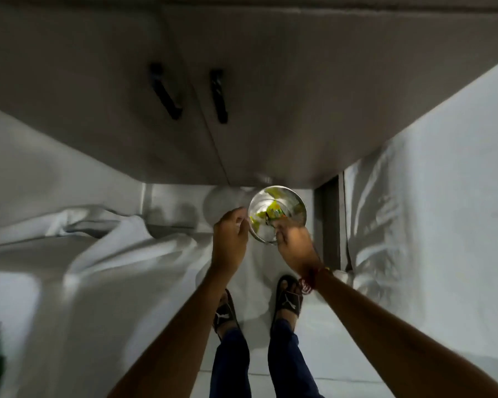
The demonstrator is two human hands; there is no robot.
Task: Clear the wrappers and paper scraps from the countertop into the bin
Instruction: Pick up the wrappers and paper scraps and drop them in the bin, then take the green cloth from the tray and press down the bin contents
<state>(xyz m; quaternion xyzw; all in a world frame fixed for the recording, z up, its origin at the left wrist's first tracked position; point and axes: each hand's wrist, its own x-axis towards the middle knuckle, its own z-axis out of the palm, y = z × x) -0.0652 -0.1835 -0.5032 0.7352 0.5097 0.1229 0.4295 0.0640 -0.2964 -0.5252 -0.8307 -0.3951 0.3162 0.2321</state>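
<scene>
A round shiny steel bin (295,201) stands on the floor below me, by the base of the cabinet. Green and yellow wrappers (272,214) lie in its mouth. My right hand (292,242) reaches over the near rim, its fingers bunched and pinched on the wrappers inside the opening. My left hand (232,239) is at the bin's left rim with its fingers curled shut against the rim. A pale round shape (219,202) sits just behind that hand, too blurred to identify.
Cabinet doors with two black handles (164,91) rise ahead. White cloth (107,254) drapes the floor on the left and white sheeting (429,196) hangs at the right. My feet in black sandals (288,297) stand just behind the bin.
</scene>
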